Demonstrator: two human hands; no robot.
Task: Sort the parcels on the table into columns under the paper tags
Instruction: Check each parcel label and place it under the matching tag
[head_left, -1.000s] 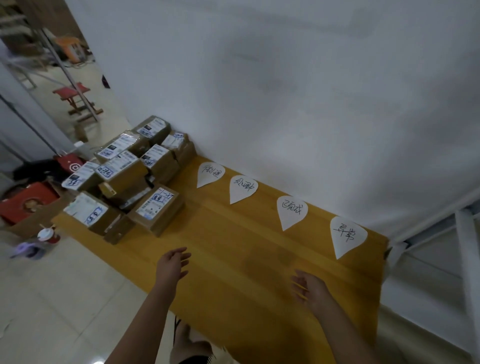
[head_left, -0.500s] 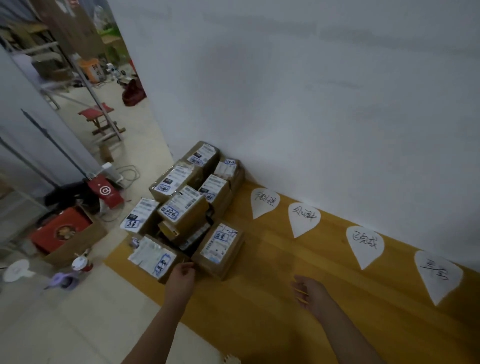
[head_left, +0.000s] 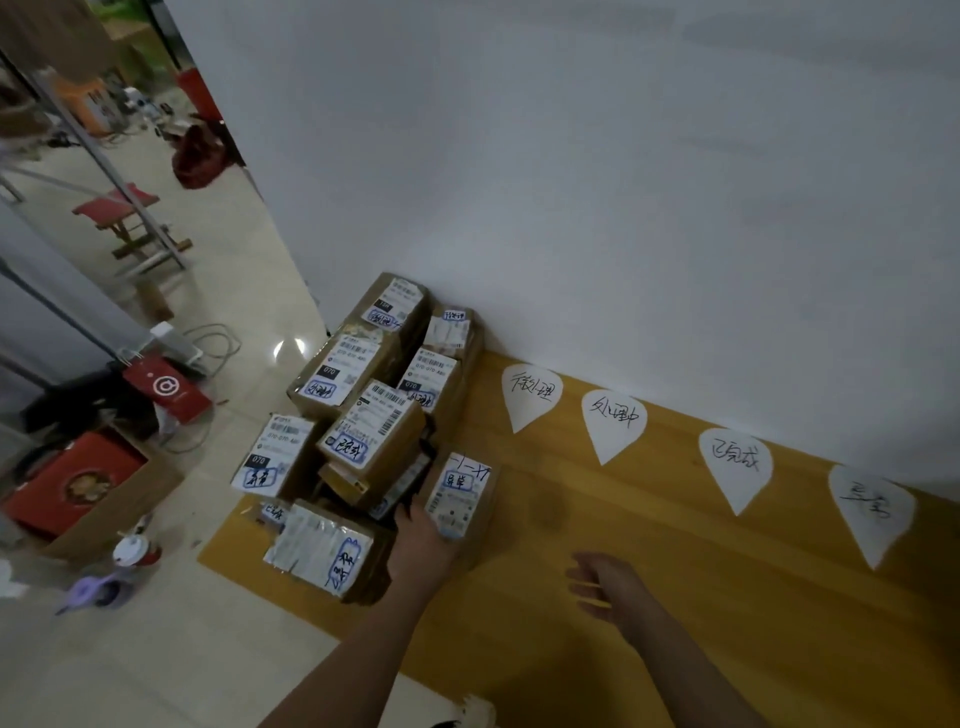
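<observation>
Gripping one parcel (head_left: 462, 493) by its near corner with my left hand (head_left: 423, 543), at the right edge of the pile (head_left: 358, 415) on the table's (head_left: 649, 649) left end; my right hand (head_left: 608, 587) hovers over bare wood, fingers loosely spread; four paper tags (head_left: 613, 421) line the wall (head_left: 623, 208).

Stacked parcels (head_left: 374, 441) crowd the left end of the table (head_left: 675, 597), centre-left of frame. Open wood runs lower right, beneath four paper tags (head_left: 613, 421); a white wall (head_left: 623, 182) blocks the far edge.
</observation>
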